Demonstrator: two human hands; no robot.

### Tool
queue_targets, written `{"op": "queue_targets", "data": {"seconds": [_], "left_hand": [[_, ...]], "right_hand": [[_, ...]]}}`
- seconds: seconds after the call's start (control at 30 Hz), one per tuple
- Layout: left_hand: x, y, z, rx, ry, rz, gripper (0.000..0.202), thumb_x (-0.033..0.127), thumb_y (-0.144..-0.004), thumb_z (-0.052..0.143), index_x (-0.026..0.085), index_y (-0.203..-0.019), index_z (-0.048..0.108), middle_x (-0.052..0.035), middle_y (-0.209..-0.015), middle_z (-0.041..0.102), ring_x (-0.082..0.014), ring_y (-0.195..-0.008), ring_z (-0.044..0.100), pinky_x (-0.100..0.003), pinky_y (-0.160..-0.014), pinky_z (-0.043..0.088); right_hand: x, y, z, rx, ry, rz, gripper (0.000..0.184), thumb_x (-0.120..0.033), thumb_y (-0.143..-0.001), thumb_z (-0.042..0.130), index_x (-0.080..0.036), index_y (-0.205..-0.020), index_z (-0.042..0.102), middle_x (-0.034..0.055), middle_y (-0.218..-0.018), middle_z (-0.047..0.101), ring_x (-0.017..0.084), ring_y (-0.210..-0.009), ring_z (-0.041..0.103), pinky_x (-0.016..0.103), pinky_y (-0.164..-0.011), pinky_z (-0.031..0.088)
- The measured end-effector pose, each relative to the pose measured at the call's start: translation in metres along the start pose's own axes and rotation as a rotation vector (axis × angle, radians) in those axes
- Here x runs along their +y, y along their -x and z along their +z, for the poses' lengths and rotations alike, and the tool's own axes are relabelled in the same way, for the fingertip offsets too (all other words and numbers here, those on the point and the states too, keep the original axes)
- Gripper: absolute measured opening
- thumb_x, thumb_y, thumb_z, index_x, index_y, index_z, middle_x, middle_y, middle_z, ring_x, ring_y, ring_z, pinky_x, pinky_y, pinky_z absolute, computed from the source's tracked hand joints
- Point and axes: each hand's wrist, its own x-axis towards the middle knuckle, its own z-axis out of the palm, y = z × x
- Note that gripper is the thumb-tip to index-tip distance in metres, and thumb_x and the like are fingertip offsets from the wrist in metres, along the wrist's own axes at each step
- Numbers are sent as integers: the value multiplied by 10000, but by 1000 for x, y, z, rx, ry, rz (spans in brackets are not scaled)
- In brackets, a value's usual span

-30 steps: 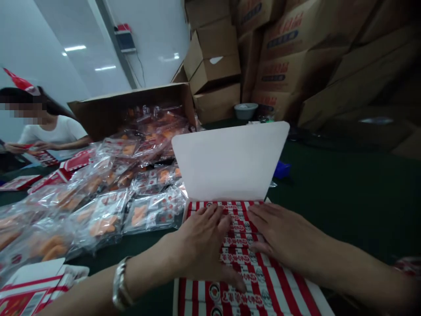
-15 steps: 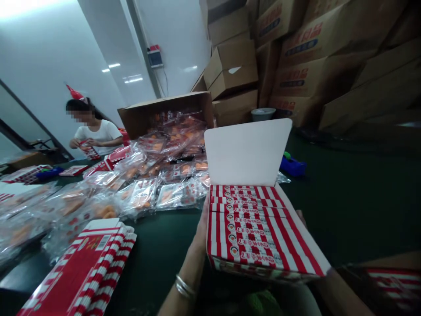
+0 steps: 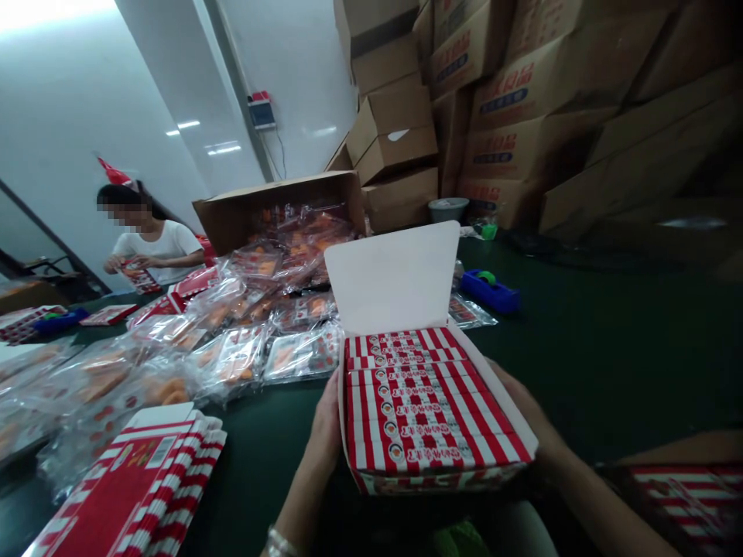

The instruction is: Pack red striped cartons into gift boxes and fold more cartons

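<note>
An open carton [image 3: 395, 278] with a raised white lid is held in front of me, its lid away from me. Inside it, several red-and-white striped small boxes [image 3: 426, 406] stand packed in a row. My left hand [image 3: 328, 414] presses against the carton's left side, fingers partly hidden behind it. On the opposite side my right hand [image 3: 519, 398] grips the right wall, its fingertips mostly out of sight. To the left lies a stack of flat red striped cartons [image 3: 133, 472].
Clear bags of orange pieces [image 3: 232, 356] spill from a large cardboard box [image 3: 279, 189]. A blue tape dispenser [image 3: 491, 292] sits to the right. Brown cartons [image 3: 511, 116] are piled behind. A co-worker [image 3: 162, 247] handles a striped box at far left. Another cardboard box [image 3: 685, 449] is at lower right.
The view has swung slightly right. The carton has shifted left in view, uncovering more of the tape dispenser. More of my right hand and forearm shows beside the carton.
</note>
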Motion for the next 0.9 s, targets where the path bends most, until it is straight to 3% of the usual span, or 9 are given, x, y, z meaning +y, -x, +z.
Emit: {"op": "queue_targets", "data": {"seconds": [0.07, 0.17, 0.3, 0.4, 0.5, 0.6, 0.7, 0.8, 0.9], "left_hand": [[3, 4, -10, 86, 41, 79, 559, 517, -924, 416, 206, -1389, 420, -89, -1461, 436, -281, -1321, 434, -412, -1063, 426], [10, 9, -17, -5, -137, 304, 446, 424, -951, 409, 200, -1322, 515, -71, -1437, 470, -251, -1358, 384, -425, -1123, 349], [29, 1, -13, -186, -689, 566, 331, 303, -954, 425, 215, -1209, 617, -69, -1346, 563, -250, -1339, 400, -479, -1114, 344], [48, -13, -6, -245, -948, 608, 240, 225, -936, 450, 208, -985, 685, -72, -1097, 673, -249, -1116, 545, -465, -971, 462], [56, -31, -4, -187, -955, 558, 182, 158, -900, 467, 203, -887, 643, -57, -951, 639, -212, -930, 568, -412, -855, 501], [55, -52, -11, -114, -768, 400, 351, 232, -835, 593, 206, -1175, 509, -111, -1180, 562, -257, -1085, 540, -435, -902, 488], [57, -73, -18, -309, -485, 201, 837, 304, -691, 762, 230, -1381, 294, -151, -1431, 387, -322, -1299, 402, -457, -1005, 433], [61, -87, -19, -566, -296, 75, 817, 304, -694, 762, 231, -1377, 321, -129, -1398, 450, -301, -1265, 463, -455, -1057, 391], [62, -92, -19, -623, -269, 88, 744, 329, -714, 757, 228, -1346, 377, -113, -1333, 518, -282, -1186, 539, -454, -1042, 412]], "right_hand": [[-8, 9, -10, 116, 6, -33, 545, -569, -918, 348, -311, -1383, 468, 32, -1434, 463, 327, -1255, 488, 493, -974, 493], [-13, 18, -18, 60, 155, -207, 479, -500, -940, 369, -310, -1361, 496, 1, -1492, 376, 286, -1362, 344, 473, -1107, 345], [-21, 7, -21, -118, 465, -370, 430, -477, -928, 432, -255, -1251, 609, 65, -1386, 517, 293, -1292, 454, 503, -1081, 384], [-30, -12, -25, -119, 584, -422, 390, -518, -892, 464, -238, -1002, 713, 97, -1198, 644, 323, -1167, 556, 546, -977, 477], [-35, -32, -32, -131, 609, -264, 426, -579, -825, 523, -208, -968, 676, 137, -1197, 621, 348, -1100, 585, 546, -893, 521], [-39, -51, -41, -183, 643, -81, 909, -653, -674, 658, -126, -1375, 418, 223, -1422, 414, 420, -1225, 477, 561, -919, 503], [-46, -74, -50, -324, 698, -62, 1266, -661, -556, 744, -86, -1506, 136, 237, -1535, 176, 468, -1348, 276, 584, -1011, 423], [-50, -94, -55, -426, 746, -106, 1294, -642, -510, 783, -102, -1510, 164, 224, -1538, 173, 481, -1369, 188, 597, -1049, 371], [-47, -103, -60, -443, 733, -203, 1224, -619, -573, 771, -152, -1517, 147, 208, -1546, 160, 478, -1365, 208, 616, -1027, 385]]}}
